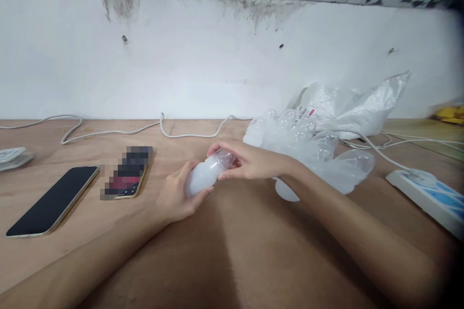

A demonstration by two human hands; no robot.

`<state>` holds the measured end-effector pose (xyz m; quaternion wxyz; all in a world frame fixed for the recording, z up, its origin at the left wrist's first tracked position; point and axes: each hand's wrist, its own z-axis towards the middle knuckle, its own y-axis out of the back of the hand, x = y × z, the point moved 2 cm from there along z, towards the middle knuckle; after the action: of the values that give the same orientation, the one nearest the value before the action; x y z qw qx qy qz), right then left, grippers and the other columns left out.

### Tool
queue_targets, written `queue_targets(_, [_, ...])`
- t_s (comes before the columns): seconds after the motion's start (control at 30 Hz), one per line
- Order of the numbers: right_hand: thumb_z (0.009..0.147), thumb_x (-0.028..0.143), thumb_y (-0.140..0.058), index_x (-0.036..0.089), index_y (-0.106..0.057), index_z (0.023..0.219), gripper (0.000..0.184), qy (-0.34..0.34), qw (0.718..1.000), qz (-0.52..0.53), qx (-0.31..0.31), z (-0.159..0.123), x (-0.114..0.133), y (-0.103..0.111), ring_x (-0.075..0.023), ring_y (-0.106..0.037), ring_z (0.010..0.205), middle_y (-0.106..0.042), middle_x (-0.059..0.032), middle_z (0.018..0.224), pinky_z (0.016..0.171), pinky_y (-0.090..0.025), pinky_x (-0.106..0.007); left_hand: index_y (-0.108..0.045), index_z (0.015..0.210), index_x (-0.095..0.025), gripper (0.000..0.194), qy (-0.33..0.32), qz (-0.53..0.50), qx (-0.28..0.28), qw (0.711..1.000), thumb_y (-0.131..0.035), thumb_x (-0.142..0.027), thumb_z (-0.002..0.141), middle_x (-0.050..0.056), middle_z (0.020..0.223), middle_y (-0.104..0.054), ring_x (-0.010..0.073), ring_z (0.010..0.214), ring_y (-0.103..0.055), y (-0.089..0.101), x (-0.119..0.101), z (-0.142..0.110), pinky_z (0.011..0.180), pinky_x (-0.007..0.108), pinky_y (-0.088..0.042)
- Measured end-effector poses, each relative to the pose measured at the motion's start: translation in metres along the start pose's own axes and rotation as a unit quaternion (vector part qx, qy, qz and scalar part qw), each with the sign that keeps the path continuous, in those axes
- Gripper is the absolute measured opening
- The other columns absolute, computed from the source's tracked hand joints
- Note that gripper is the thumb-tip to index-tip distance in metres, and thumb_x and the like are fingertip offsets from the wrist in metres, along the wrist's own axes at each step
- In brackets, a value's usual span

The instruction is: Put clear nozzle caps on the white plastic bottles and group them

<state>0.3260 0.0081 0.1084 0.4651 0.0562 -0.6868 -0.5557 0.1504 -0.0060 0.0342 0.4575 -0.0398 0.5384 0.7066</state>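
Observation:
In front of me, a small frosted white plastic bottle (202,178) is tilted up to the right above the table. My left hand (176,192) is wrapped round its rounded body, thumb below. My right hand (248,159) closes its fingers on the clear cap (224,158) at the bottle's upper end. Whether the cap is fully seated cannot be made out. Behind my right forearm lies a pile of similar bottles (279,137) with clear tops, several of them partly hidden by the arm.
A dark-screened phone (54,200) and a second phone (128,174) lie at the left. White cable (188,135) runs along the wall. Behind the pile sits a clear plastic bag (355,106). At the right edge lies a white power strip (427,198).

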Motion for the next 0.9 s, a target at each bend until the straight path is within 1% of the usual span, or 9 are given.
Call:
queue_targets(0.07, [0.074,0.025,-0.060,0.019,-0.044,0.102,0.033,-0.001,1.000,-0.014,0.005,0.0004,0.0004,-0.0006,-0.0128,-0.048,0.073,-0.050,-0.0039,0.097,0.061,-0.043,-0.025,-0.043,0.110,-0.020,0.042,-0.002,0.004,0.000,1.000,-0.055,-0.038,0.075,0.004,0.093,-0.063,0.0185,0.074,-0.061,-0.0008,0.0002,0.0001,0.063,0.029,-0.045])
queue_targets(0.17, [0.074,0.025,-0.059,0.018,-0.044,0.102,0.032,0.004,0.999,-0.032,0.007,0.0007,0.0024,-0.0012,-0.0131,-0.048,0.073,-0.050,-0.0045,0.096,0.061,-0.043,-0.025,-0.044,0.110,-0.021,0.041,-0.008,0.006,-0.007,1.000,-0.055,-0.038,0.075,0.004,0.094,-0.063,0.0188,0.077,-0.061,-0.0012,0.0002,0.0003,0.063,0.028,-0.046])
queue_targets(0.3, [0.074,0.025,-0.059,0.018,-0.044,0.102,0.032,0.009,0.999,-0.043,-0.003,0.0011,0.0056,-0.0019,-0.0126,-0.047,0.069,-0.050,-0.0039,0.092,0.059,-0.042,-0.026,-0.045,0.109,-0.020,0.041,-0.014,0.005,-0.023,1.000,-0.056,-0.038,0.074,0.004,0.092,-0.063,0.0185,0.075,-0.061,-0.0005,0.0000,0.0006,0.062,0.027,-0.046])
queue_targets(0.37, [0.073,0.025,-0.059,0.018,-0.045,0.101,0.032,0.005,0.999,-0.040,-0.010,0.0012,0.0070,-0.0022,-0.0125,-0.047,0.068,-0.051,-0.0035,0.091,0.059,-0.042,-0.026,-0.045,0.109,-0.019,0.041,-0.021,-0.002,-0.026,0.999,-0.056,-0.037,0.074,0.004,0.092,-0.063,0.0180,0.075,-0.061,-0.0002,-0.0003,0.0004,0.062,0.027,-0.046])
queue_targets(0.47, [0.072,0.025,-0.060,0.018,-0.045,0.101,0.033,-0.002,1.000,-0.019,-0.006,0.0012,0.0080,-0.0031,-0.0137,-0.049,0.073,-0.052,-0.0038,0.092,0.060,-0.044,-0.026,-0.045,0.110,-0.019,0.043,-0.031,-0.007,-0.026,0.999,-0.057,-0.037,0.073,0.005,0.095,-0.063,0.0179,0.077,-0.061,0.0002,-0.0010,-0.0002,0.065,0.027,-0.046])
queue_targets(0.7, [0.072,0.026,-0.060,0.020,-0.043,0.104,0.036,-0.008,1.000,-0.010,-0.011,0.0023,0.0044,-0.0056,-0.0127,-0.049,0.071,-0.051,-0.0039,0.096,0.059,-0.044,-0.025,-0.045,0.110,-0.018,0.043,-0.017,-0.019,-0.027,0.999,-0.056,-0.039,0.074,0.005,0.096,-0.063,0.0181,0.079,-0.061,0.0013,-0.0023,0.0001,0.067,0.027,-0.047])
queue_targets(0.8, [0.069,0.024,-0.062,0.020,-0.044,0.101,0.037,-0.002,1.000,-0.012,-0.029,0.0040,0.0062,-0.0070,-0.0122,-0.050,0.069,-0.052,-0.0025,0.092,0.057,-0.042,-0.023,-0.044,0.110,-0.019,0.043,-0.007,-0.014,-0.027,0.999,-0.055,-0.039,0.073,0.004,0.095,-0.063,0.0191,0.079,-0.061,0.0016,-0.0016,0.0001,0.067,0.028,-0.047])
queue_targets(0.9, [0.065,0.024,-0.066,0.020,-0.046,0.097,0.038,0.008,0.998,-0.024,-0.065,0.0061,0.0094,-0.0086,-0.0131,-0.050,0.068,-0.054,-0.0008,0.086,0.056,-0.040,-0.023,-0.043,0.109,-0.019,0.042,0.000,-0.006,-0.034,0.999,-0.055,-0.039,0.074,0.004,0.093,-0.063,0.0193,0.078,-0.061,0.0011,-0.0005,-0.0001,0.066,0.028,-0.047])
